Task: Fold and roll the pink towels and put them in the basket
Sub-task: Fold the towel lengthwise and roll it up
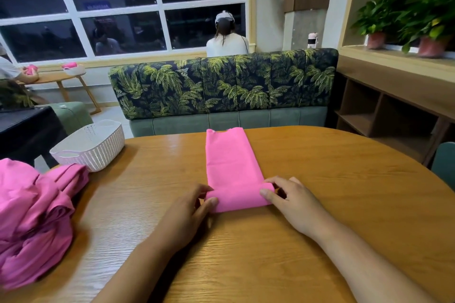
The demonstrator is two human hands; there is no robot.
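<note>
A pink towel (pixel 230 160), folded into a long narrow strip, lies on the wooden table (pixel 344 192) and runs away from me. Its near end is rolled up into a short roll. My left hand (pixel 194 206) pinches the roll's left end with thumb and fingers. My right hand (pixel 289 198) grips the roll's right end, fingers curled over it. A white woven basket (pixel 91 146) stands at the table's far left edge, and I see nothing inside it. A heap of loose pink towels (pixel 32 216) lies at the left.
A sofa with a palm-leaf back (pixel 221 86) stands behind the table. A person sits beyond it, facing away. Wooden shelves (pixel 384 113) and potted plants (pixel 406 19) line the right wall. A teal chair back (pixel 444 165) pokes up at the table's right edge.
</note>
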